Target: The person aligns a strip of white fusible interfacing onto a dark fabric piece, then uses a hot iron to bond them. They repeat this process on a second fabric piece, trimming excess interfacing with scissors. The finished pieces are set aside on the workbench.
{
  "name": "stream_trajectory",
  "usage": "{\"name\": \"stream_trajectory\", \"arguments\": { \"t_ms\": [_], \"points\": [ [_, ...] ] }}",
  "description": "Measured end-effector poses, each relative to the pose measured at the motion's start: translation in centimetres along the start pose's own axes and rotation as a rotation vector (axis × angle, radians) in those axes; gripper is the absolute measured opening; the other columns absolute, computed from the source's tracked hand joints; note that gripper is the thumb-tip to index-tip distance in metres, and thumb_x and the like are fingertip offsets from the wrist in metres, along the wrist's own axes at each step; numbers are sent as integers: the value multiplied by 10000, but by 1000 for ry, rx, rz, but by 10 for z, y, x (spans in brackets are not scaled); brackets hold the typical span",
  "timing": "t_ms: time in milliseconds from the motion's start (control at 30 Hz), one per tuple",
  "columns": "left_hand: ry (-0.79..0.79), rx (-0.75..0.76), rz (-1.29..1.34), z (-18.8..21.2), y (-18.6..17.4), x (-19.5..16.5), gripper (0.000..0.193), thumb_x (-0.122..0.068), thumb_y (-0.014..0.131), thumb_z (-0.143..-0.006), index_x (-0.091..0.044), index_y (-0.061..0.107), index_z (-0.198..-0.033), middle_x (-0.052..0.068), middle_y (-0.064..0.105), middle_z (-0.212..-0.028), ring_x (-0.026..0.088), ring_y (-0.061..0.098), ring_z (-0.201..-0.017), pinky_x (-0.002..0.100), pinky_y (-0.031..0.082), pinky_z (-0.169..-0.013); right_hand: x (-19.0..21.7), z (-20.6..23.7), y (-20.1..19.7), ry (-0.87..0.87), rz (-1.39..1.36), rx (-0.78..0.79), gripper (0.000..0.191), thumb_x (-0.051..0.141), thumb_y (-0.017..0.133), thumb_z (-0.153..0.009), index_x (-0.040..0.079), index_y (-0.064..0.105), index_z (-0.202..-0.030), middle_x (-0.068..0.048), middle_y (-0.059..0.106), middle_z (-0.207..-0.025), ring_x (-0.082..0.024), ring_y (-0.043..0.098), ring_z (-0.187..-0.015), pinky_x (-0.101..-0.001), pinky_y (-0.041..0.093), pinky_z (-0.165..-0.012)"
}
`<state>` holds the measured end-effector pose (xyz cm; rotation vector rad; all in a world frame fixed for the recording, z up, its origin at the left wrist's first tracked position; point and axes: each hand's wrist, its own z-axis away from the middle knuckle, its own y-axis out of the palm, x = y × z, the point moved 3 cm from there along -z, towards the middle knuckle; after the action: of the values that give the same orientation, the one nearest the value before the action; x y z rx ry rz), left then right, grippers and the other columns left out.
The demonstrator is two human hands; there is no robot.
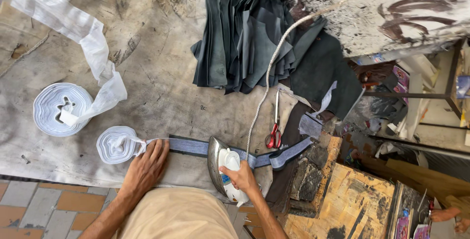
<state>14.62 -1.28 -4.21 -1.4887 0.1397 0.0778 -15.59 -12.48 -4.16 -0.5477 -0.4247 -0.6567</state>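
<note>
Near the front edge of the stained tabletop (161, 72), a limp, light grey fabric strip (188, 146) is pinned flat by the left hand (147, 166), fingers spread. A heavy, rigid iron (223, 168) is gripped by its handle, right hand (241, 176) fingers curled.

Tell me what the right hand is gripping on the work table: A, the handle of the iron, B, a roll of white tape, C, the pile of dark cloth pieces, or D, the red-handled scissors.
A: the right hand is closed around the white handle of the iron, which sits on the grey strip, while the scissors lie untouched beside it.
</note>
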Motion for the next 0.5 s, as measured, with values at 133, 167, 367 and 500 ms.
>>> {"name": "stream_trajectory", "arguments": {
  "t_ms": [133,167,367,500],
  "points": [
    [-29,-65,86,-26,7,13,633,-355,584,-918,-26,495,-1452,125,568,-1365,251,562,-1218,368,450,-920,13,-12,-6,-93,47,-54,349,241,801,-840,10,672,-613,-31,531,-441,-113,494,-354,-328,362,-365],
    [-29,-128,75,-35,8,16,608,-359,583,-925,-29,527,-1433,124,592,-1346,247,580,-1201,382,430,-974,18,-15,-7,-155,59,-69,335,231,799,-836,1,683,-623,-39,557,-453,-118,513,-375,-332,382,-388],
    [-54,-245,71,-73,15,30,528,-362,590,-885,-49,645,-1307,90,659,-1211,212,632,-1110,497,306,-1192,46,-34,-15,-245,128,-140,293,200,795,-820,-37,712,-668,-110,660,-516,-159,598,-447,-362,448,-461],
    [-34,-224,84,-89,19,36,513,-375,598,-880,-56,653,-1279,99,657,-1202,227,626,-1090,496,307,-1180,62,-44,-16,-336,133,-195,263,181,798,-815,-39,727,-689,-148,696,-550,-181,641,-447,-358,465,-465]
  ]
}}
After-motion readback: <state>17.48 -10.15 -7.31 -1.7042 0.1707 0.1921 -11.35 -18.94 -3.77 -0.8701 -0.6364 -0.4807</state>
